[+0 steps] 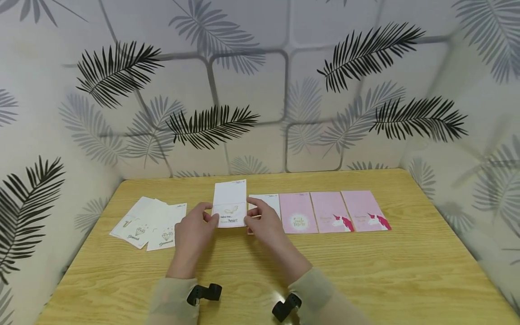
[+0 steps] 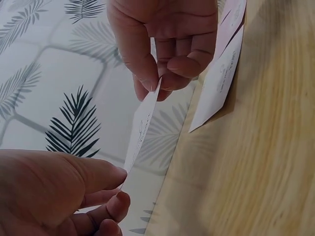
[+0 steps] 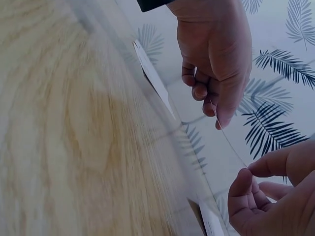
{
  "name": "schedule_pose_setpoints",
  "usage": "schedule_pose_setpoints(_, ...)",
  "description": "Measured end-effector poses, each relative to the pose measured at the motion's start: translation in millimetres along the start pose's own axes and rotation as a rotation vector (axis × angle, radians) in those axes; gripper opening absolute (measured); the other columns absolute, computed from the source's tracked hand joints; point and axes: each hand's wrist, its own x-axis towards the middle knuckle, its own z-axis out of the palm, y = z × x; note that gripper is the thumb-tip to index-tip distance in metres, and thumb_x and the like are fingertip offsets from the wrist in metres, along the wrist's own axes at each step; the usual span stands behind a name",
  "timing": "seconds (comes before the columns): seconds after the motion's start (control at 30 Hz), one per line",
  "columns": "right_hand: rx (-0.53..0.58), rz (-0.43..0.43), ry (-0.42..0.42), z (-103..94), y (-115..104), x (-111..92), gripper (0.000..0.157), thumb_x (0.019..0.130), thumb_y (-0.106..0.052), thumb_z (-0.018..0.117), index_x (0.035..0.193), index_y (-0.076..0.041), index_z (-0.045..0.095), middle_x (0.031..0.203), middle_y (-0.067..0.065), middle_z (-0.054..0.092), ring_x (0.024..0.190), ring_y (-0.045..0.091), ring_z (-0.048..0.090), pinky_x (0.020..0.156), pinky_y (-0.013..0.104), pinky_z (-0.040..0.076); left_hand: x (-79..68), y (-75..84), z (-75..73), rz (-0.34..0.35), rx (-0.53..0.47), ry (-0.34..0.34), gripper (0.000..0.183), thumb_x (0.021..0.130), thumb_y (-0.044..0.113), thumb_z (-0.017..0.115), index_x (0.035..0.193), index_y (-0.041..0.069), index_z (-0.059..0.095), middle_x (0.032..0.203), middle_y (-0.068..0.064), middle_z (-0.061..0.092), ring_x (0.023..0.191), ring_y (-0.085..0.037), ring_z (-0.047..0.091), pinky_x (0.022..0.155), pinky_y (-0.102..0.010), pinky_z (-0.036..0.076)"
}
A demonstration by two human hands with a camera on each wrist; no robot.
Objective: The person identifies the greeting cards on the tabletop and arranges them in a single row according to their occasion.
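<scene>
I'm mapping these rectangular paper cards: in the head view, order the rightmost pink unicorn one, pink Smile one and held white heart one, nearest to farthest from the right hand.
1. White heart card: left, touching the right hand.
2. Pink Smile card: right side.
3. Rightmost pink unicorn card: right, row's end.

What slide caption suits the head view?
Left grip and right grip hold a white "heart" card above a wood-grain table, between diamond cards and pink cards.
</scene>
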Motion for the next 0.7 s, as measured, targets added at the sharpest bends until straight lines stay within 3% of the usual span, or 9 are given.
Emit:
schedule_pose_setpoints(0.13,-0.074,-0.001,-0.027,-3.9,2,2,0.058,0.099,0.006,0.067,0.156,0.0,0.06,0.108,0.011,0.067,0.083,0.018,0.066,0.073,0.032,0.062,1.2,-1.3,7.2,-0.017,-0.002,-0.007,0.04,0.104,0.022,0.073,0.14,0.004,0.071,0.099,-0.007,0.076,0.08,-0.026,0.066,0.087,-0.055,0.047)
schedule_pose_setpoints(0.4,-0.185,-0.006,-0.052,-5.6,6,4,0.058,0.101,0.002,0.068,0.157,0.002,0.057,0.112,0.01,0.07,0.087,0.016,0.068,0.07,0.026,0.055,2.9,-7.9,19.4,0.01,0.011,0.017,0.038,0.105,0.022,0.073,0.137,0.004,0.073,0.093,-0.005,0.075,0.077,-0.025,0.067,0.086,-0.057,0.048)
schedule_pose_setpoints(0.7,-0.162,-0.006,-0.081,-5.3,8,3,0.061,0.095,0.008,0.067,0.155,0.006,0.058,0.115,0.014,0.072,0.087,0.015,0.069,0.07,0.028,0.057,3.0,-13.3,22.3,-0.004,0.029,0.021,0.038,0.104,0.022,0.073,0.137,0.003,0.073,0.098,-0.008,0.077,0.087,-0.029,0.072,0.09,-0.06,0.049)
